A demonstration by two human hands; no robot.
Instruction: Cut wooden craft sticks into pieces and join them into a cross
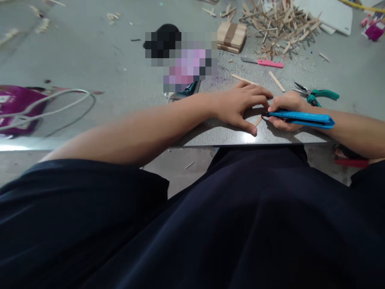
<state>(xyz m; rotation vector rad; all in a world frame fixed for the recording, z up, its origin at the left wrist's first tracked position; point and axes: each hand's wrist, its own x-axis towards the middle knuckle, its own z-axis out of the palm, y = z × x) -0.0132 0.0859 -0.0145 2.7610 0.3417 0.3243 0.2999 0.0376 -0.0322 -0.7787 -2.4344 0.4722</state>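
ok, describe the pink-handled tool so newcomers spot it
On the grey table, find the heap of wooden sticks. On its near side lies the pink-handled tool, metal end pointing left. Its colour separates it from the green-handled pliers and the blue tool in the right hand.

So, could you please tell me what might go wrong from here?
The blue tool in the right hand has its dark tip pointing toward the left hand; a slip might catch the fingers.
The small stick lies close to the table's front edge, so it could get knocked off.
The pliers sit just beyond the right wrist and might get bumped.
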